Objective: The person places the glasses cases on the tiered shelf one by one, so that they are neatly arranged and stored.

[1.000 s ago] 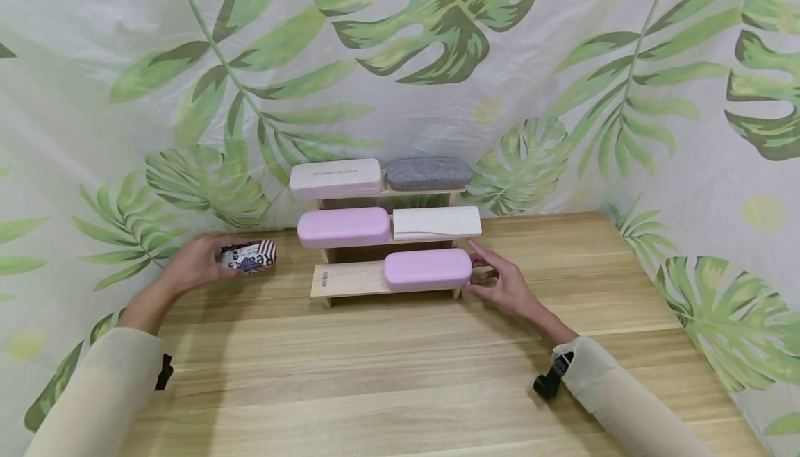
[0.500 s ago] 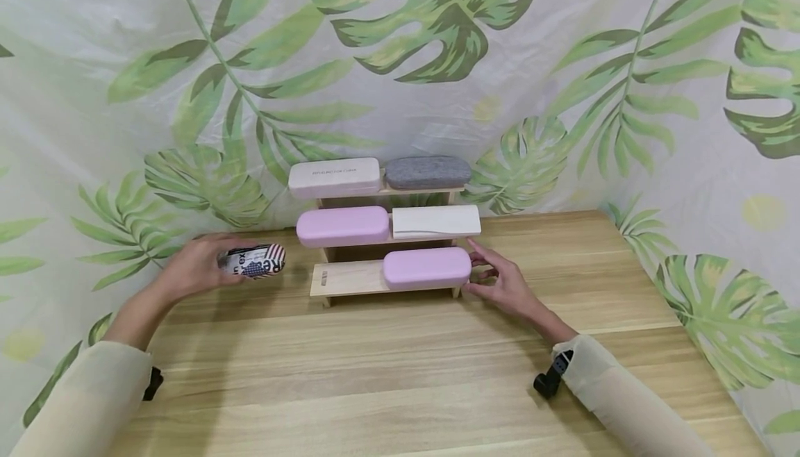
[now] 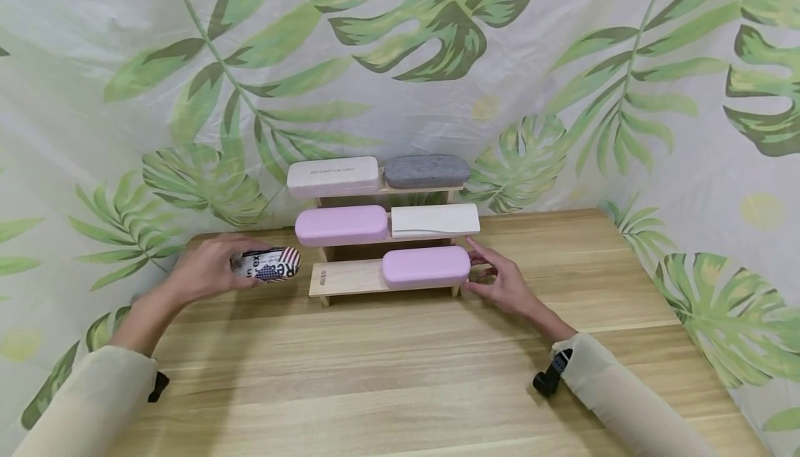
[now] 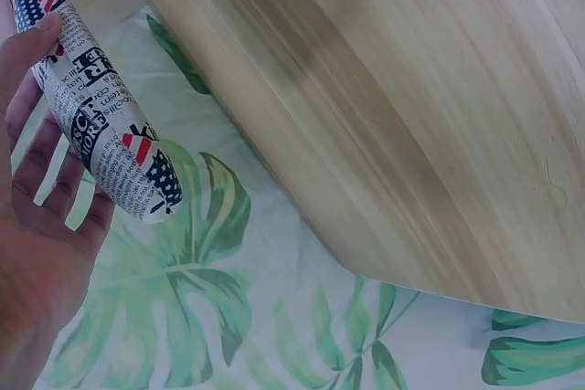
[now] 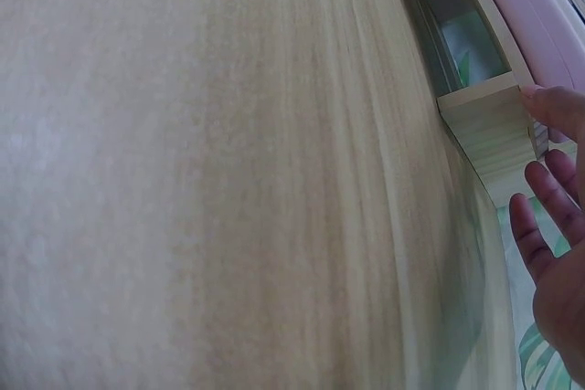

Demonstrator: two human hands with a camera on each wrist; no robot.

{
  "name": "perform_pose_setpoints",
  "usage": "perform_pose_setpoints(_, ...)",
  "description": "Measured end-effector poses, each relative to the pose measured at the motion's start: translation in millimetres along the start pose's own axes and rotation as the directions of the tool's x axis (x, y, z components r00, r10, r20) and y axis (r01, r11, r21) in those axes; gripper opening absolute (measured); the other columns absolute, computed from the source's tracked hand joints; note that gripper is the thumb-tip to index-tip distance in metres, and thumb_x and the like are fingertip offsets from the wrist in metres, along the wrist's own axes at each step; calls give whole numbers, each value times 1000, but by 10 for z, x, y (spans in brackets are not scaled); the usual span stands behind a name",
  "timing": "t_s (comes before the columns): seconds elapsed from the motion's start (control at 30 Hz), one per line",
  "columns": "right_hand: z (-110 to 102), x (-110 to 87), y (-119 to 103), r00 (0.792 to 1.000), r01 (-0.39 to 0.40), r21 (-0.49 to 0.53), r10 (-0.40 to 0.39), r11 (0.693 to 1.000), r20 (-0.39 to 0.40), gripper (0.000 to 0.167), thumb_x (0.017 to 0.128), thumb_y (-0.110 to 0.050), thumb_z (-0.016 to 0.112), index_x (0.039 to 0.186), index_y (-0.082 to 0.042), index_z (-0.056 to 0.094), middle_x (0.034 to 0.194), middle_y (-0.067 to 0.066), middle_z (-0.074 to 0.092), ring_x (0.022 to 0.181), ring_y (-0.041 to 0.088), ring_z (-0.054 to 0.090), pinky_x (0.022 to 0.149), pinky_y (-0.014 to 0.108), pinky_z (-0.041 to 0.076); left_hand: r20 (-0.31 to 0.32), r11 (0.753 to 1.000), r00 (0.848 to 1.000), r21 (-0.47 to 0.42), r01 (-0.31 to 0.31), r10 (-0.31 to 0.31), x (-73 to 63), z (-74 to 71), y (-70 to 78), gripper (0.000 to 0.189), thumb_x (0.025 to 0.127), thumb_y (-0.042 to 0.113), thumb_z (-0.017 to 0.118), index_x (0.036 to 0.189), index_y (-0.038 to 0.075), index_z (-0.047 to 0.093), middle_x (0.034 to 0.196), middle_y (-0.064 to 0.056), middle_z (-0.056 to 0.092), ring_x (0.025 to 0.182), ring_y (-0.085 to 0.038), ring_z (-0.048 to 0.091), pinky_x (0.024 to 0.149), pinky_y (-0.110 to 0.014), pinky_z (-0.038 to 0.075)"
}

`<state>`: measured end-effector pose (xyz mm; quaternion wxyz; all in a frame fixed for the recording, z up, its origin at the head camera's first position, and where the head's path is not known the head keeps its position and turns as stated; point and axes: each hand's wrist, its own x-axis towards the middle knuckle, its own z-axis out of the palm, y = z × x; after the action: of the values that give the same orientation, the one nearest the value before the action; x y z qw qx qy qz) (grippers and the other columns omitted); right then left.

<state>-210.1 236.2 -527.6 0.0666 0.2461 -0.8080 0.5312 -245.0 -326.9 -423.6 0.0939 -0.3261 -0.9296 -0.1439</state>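
My left hand (image 3: 209,268) holds a glasses case (image 3: 275,264) with newspaper lettering and a stars-and-stripes print, left of the tiered wooden stand (image 3: 346,278). In the left wrist view, the thumb lies over the printed case (image 4: 101,102) and the fingers are behind it. My right hand (image 3: 503,280) rests at the stand's right end, fingers spread and relaxed. Its thumb (image 5: 553,107) touches the bottom shelf's edge in the right wrist view. Beside this hand, a purple case (image 3: 426,267) occupies the right half of that shelf; the left half is bare wood.
On the middle shelf are another purple case (image 3: 341,225) and a white flap case (image 3: 435,219). A pale lettered case (image 3: 333,176) and a grey fabric case (image 3: 427,171) sit on top. A leaf-print curtain (image 3: 425,117) hangs behind the wooden table (image 3: 400,374).
My left hand has moved right with the printed case, bringing it closer to the stand. The right hand has stayed at the stand's right end.
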Motion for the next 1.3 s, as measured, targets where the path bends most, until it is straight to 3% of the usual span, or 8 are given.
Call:
perform_pose_setpoints(0.33, 9, -3, -19, 1000, -7, -1, 7, 1000, -12, 92, 81, 9, 87, 161, -3, 43, 133, 27, 66, 116, 44, 66, 86, 55, 61, -15, 999, 1000, -43, -15, 15, 27, 12, 165, 60, 68, 18, 98, 124, 12, 78, 117, -9, 78, 106, -33, 70, 81, -47, 55)
perform_pose_setpoints(0.7, 12, -14, -41, 1000, -20, -16, 20, 1000, -19, 91, 81, 7, 88, 160, -1, 43, 134, 28, 66, 117, 44, 67, 87, 57, 60, -37, 996, 999, -86, -38, 35, 87, 75, 365, 59, 68, 19, 99, 123, 11, 77, 115, -9, 78, 99, -28, 71, 74, -38, 54)
perform_pose_setpoints(0.97, 7, -13, -27, 999, -30, -4, 30, 1000, -14, 93, 80, 6, 88, 161, -4, 43, 135, 27, 65, 118, 44, 66, 88, 57, 60, -24, 993, 999, -109, -39, 36, 147, 141, 500, 60, 69, 19, 99, 123, 8, 77, 119, -15, 77, 109, -39, 71, 86, -53, 58)
perform_pose_setpoints(1.3, 15, -10, -16, 1000, -10, 11, 11, 1000, -18, 92, 80, 10, 86, 160, -1, 43, 133, 28, 66, 116, 45, 66, 85, 57, 61, -26, 992, 998, -112, -55, 52, 236, 274, 611, 63, 68, 19, 100, 125, 11, 77, 120, -17, 76, 110, -40, 72, 87, -54, 59)
